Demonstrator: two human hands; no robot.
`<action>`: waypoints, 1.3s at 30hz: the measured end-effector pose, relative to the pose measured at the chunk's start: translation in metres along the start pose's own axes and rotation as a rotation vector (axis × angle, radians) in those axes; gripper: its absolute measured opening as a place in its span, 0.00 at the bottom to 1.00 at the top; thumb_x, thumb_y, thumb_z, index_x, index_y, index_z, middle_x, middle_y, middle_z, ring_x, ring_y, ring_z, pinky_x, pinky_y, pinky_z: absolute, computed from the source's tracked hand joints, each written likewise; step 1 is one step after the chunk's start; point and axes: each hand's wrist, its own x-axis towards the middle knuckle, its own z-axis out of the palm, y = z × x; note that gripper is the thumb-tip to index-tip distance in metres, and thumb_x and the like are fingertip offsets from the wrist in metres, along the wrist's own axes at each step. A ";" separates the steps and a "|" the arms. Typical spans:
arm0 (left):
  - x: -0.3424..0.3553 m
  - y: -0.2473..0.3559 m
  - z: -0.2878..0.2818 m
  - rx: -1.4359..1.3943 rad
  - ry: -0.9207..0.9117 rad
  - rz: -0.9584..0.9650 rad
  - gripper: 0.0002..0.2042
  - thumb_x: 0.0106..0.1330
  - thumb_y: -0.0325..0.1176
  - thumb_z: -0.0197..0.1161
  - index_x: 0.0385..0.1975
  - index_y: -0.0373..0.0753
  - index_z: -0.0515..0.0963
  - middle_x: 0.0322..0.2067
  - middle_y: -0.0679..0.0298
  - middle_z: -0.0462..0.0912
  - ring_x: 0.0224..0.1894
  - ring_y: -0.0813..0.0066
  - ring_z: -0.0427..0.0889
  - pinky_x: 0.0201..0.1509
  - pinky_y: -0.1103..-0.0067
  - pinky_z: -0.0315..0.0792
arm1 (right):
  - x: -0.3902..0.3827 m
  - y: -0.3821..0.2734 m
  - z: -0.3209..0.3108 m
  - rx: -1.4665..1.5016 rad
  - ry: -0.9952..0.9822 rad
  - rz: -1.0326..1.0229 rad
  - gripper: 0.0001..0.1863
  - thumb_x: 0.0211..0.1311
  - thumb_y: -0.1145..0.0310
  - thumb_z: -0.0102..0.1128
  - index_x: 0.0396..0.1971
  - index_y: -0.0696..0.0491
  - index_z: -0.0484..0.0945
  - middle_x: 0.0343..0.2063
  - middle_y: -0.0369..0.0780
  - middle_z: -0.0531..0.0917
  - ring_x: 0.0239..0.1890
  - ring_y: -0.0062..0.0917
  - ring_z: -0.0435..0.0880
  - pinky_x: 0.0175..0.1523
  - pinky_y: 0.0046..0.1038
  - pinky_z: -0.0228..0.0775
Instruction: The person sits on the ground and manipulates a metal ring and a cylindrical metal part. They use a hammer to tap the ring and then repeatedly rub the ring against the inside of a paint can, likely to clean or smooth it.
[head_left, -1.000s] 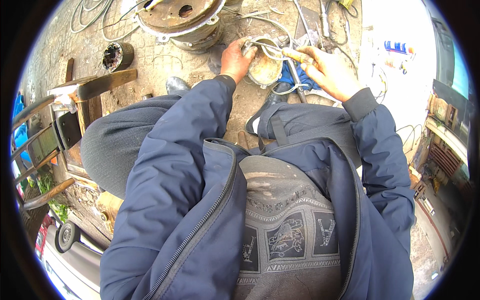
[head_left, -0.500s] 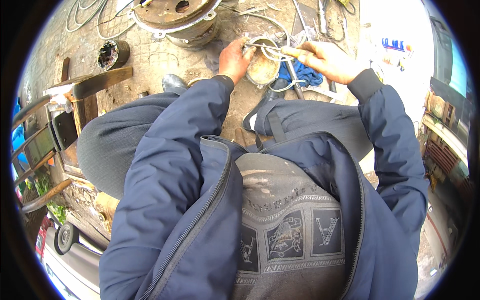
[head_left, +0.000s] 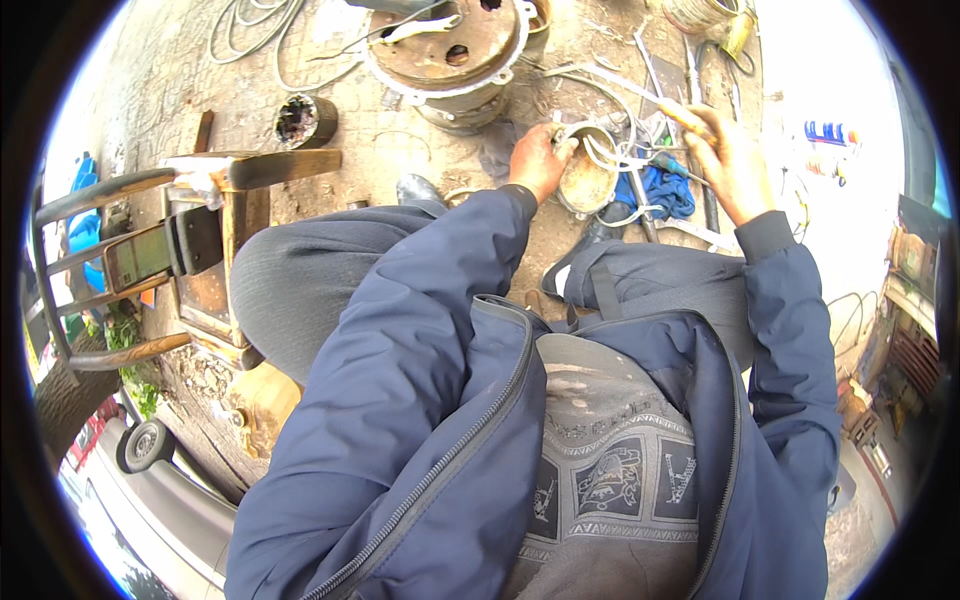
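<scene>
My left hand (head_left: 540, 160) is closed on the upper left edge of a round metal housing (head_left: 590, 188) with a pale, worn inside. Loops of white cord (head_left: 603, 155) lie across its mouth. To the right, my right hand (head_left: 732, 168) is raised and closed round the yellowish handle of a long thin tool (head_left: 655, 99). Its pale shaft points up and left, apart from the housing; the exact kind of tool is unclear. Under the right hand's side lie a blue cloth (head_left: 668, 190) and a screwdriver (head_left: 672, 165).
A large rusty drum-shaped casing (head_left: 455, 85) stands ahead, with a burnt-looking ring (head_left: 305, 121) left of it. At my left lies a wooden chair (head_left: 255, 172) on its side. Cables (head_left: 245, 45) and metal tools (head_left: 692, 70) lie on the ground; my boot (head_left: 418, 190) is nearby.
My right hand has drawn the tool away from the housing, up and right, and its shaft now points up-left. My left hand stays at the housing's edge. The whole view has shifted.
</scene>
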 end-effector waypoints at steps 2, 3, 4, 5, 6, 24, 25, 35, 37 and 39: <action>0.001 -0.002 0.002 -0.052 -0.029 -0.080 0.13 0.73 0.34 0.69 0.51 0.33 0.86 0.41 0.50 0.91 0.43 0.58 0.91 0.49 0.68 0.81 | -0.011 0.011 -0.002 -0.003 -0.037 0.242 0.20 0.76 0.57 0.63 0.59 0.54 0.82 0.40 0.48 0.91 0.43 0.40 0.91 0.47 0.38 0.80; 0.002 -0.003 0.002 -0.087 -0.033 -0.096 0.12 0.74 0.34 0.68 0.50 0.33 0.86 0.40 0.50 0.91 0.41 0.60 0.91 0.48 0.68 0.81 | -0.018 0.016 0.004 -0.001 0.040 0.261 0.26 0.76 0.51 0.63 0.58 0.60 0.82 0.29 0.44 0.88 0.33 0.34 0.89 0.43 0.36 0.78; 0.002 -0.003 0.002 -0.115 -0.068 -0.152 0.12 0.74 0.33 0.67 0.50 0.32 0.86 0.39 0.50 0.91 0.40 0.61 0.91 0.47 0.68 0.81 | -0.025 0.021 0.007 0.049 0.005 0.329 0.28 0.76 0.50 0.63 0.58 0.61 0.82 0.26 0.42 0.86 0.30 0.31 0.88 0.40 0.35 0.77; 0.000 -0.004 0.001 -0.025 -0.025 -0.014 0.11 0.75 0.32 0.66 0.49 0.31 0.86 0.36 0.52 0.91 0.37 0.64 0.90 0.44 0.69 0.81 | -0.034 0.025 0.012 0.089 -0.048 0.462 0.29 0.76 0.49 0.63 0.58 0.62 0.81 0.24 0.41 0.84 0.28 0.29 0.86 0.38 0.33 0.76; -0.001 -0.005 0.000 -0.025 -0.033 -0.048 0.11 0.74 0.31 0.66 0.49 0.31 0.86 0.35 0.52 0.91 0.36 0.64 0.90 0.43 0.69 0.81 | -0.040 0.030 0.016 0.119 -0.125 0.636 0.31 0.76 0.47 0.63 0.58 0.63 0.81 0.21 0.39 0.82 0.25 0.26 0.84 0.35 0.32 0.75; -0.006 -0.016 -0.025 0.106 -0.128 -0.248 0.17 0.64 0.42 0.78 0.36 0.30 0.89 0.29 0.48 0.90 0.30 0.57 0.89 0.39 0.63 0.80 | -0.044 0.059 0.030 0.501 0.113 0.749 0.35 0.71 0.41 0.68 0.54 0.63 0.82 0.23 0.37 0.79 0.16 0.20 0.76 0.23 0.28 0.68; -0.007 -0.015 -0.027 0.114 -0.130 -0.233 0.17 0.64 0.42 0.78 0.36 0.30 0.89 0.29 0.48 0.90 0.30 0.57 0.89 0.39 0.63 0.80 | -0.044 0.061 0.032 0.516 0.120 0.782 0.34 0.72 0.43 0.68 0.56 0.62 0.82 0.23 0.38 0.79 0.16 0.21 0.77 0.22 0.29 0.68; -0.010 -0.012 -0.043 -0.210 -0.466 -0.405 0.13 0.72 0.37 0.73 0.46 0.32 0.88 0.36 0.63 0.89 0.34 0.76 0.83 0.38 0.74 0.77 | -0.050 0.079 0.033 0.522 0.119 0.785 0.34 0.68 0.38 0.70 0.44 0.61 0.85 0.23 0.38 0.84 0.19 0.22 0.82 0.26 0.30 0.75; -0.009 -0.012 -0.047 -0.216 -0.468 -0.392 0.13 0.72 0.36 0.73 0.46 0.32 0.88 0.36 0.65 0.88 0.35 0.77 0.81 0.39 0.77 0.76 | -0.047 0.077 0.031 0.524 0.084 0.824 0.35 0.67 0.37 0.71 0.44 0.61 0.86 0.23 0.38 0.83 0.19 0.21 0.80 0.26 0.28 0.75; -0.011 -0.010 -0.048 -0.217 -0.467 -0.391 0.13 0.71 0.36 0.74 0.46 0.31 0.88 0.37 0.66 0.88 0.36 0.78 0.80 0.41 0.78 0.75 | -0.048 0.073 0.033 0.515 0.088 0.834 0.35 0.66 0.36 0.72 0.38 0.61 0.85 0.20 0.38 0.81 0.18 0.21 0.78 0.26 0.29 0.75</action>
